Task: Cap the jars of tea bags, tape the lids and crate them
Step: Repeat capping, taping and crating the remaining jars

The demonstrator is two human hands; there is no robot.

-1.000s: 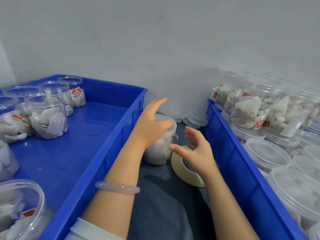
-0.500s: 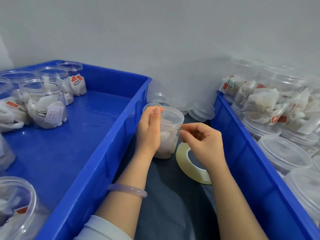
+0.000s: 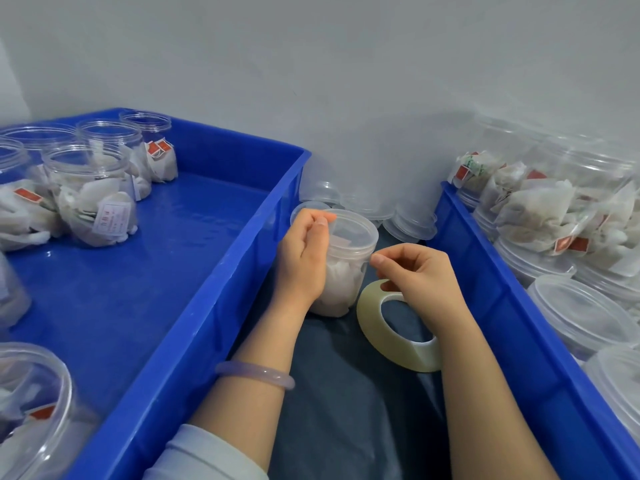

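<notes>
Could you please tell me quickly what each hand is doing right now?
Left hand: grips the capped jar by its side.
Right hand: fingers pinched beside the jar; whether they hold anything cannot be told.

My left hand (image 3: 304,258) grips the jar (image 3: 349,271), fingers curled; my right hand (image 3: 419,275) pinches thumb to forefinger, perhaps on the tape (image 3: 370,323).
</notes>
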